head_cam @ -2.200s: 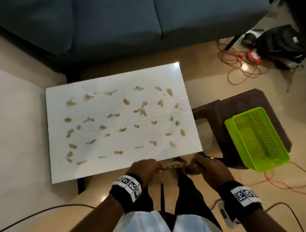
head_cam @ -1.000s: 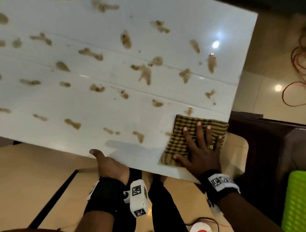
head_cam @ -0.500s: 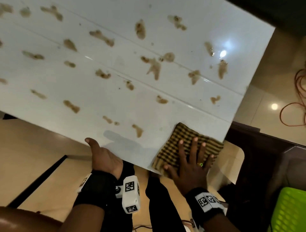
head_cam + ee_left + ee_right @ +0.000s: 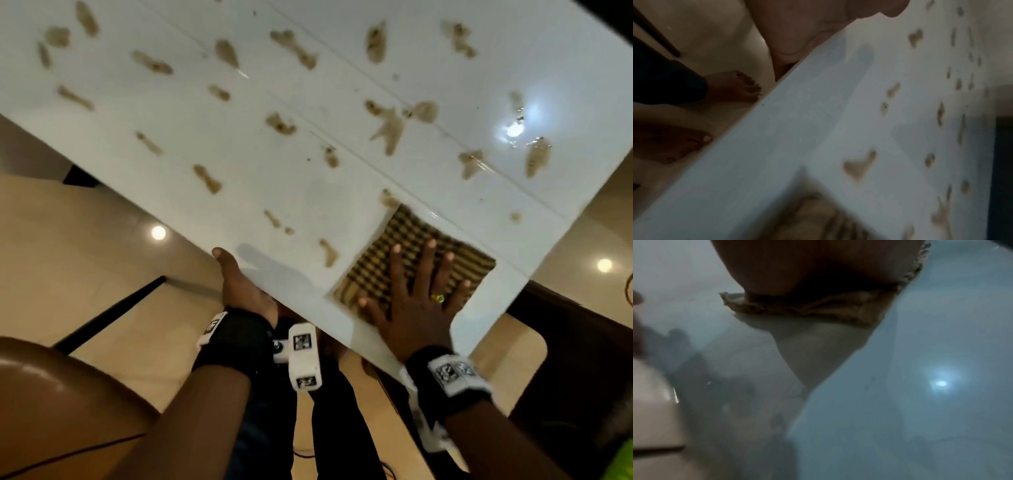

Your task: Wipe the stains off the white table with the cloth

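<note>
Left hand [image 4: 245,289] at the near edge of the white surface [image 4: 308,192], thumb lying along the rim; fingers hidden under the edge, so can't tell if they curl round it. Left wrist view shows the palm [image 4: 797,29] butted against that same edge, bare feet on the floor [image 4: 719,24] below

Right hand [image 4: 416,308] flat on the cloth [image 4: 394,250], fingers [image 4: 397,263] straight and spread, palm pressing down, a ring [image 4: 438,298] on one finger. Cloth is a brown/yellow check, folded to a square, sitting near the surface's near right corner, just inside the near and right edges. Right wrist view: crumpled cloth edge [image 4: 807,305] poking out from under the palm; rest dim and blurry

Brown stains [image 4: 387,126] scattered over the whole surface beyond and left of the cloth; one stain [image 4: 329,251] just left of it, another [image 4: 388,198] touching its far corner. Ceiling light glare near the far right edge
</note>
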### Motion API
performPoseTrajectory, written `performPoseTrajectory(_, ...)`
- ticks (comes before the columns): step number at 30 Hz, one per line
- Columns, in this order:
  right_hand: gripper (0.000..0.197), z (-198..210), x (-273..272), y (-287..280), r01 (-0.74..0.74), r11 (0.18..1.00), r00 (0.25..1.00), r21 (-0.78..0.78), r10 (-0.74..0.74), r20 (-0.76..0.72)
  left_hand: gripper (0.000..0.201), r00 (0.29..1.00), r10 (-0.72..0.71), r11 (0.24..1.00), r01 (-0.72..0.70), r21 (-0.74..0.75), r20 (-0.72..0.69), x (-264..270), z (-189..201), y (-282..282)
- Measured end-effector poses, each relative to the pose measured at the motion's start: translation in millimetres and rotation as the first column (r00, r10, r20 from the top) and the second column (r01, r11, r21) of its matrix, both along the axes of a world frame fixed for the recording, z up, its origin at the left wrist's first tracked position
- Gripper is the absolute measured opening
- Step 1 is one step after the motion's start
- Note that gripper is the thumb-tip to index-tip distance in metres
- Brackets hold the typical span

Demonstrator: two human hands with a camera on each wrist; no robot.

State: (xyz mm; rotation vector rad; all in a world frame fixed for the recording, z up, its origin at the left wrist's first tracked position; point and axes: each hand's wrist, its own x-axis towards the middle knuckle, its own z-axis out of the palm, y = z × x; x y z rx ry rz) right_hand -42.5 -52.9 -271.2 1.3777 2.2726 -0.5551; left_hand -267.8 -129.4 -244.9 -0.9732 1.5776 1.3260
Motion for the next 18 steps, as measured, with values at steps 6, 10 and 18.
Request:
performPoseTrajectory(6,0.089,7,-3,-14,-0.248,0.967,0.968,-0.059,0.249,0.015,0.136,0.996,0.087,0.963,-0.092,-0.255,-0.029,-41,-26,1)
performPoseTrajectory(10,0.092,-3,-35,76,-0.109,0.994,0.994,-0.002,0.109,0.021,0.106,0.996,-0.056,0.936,0.028,-0.352,-0.070,-45,-26,7)
performPoseTrajectory(18,0.085,5,-49,-9,-0.321,0.946,0.947,-0.047,0.321,-0.002,0.107,0.996,0.043,0.937,-0.068,-0.343,-0.080,-46,-35,6)
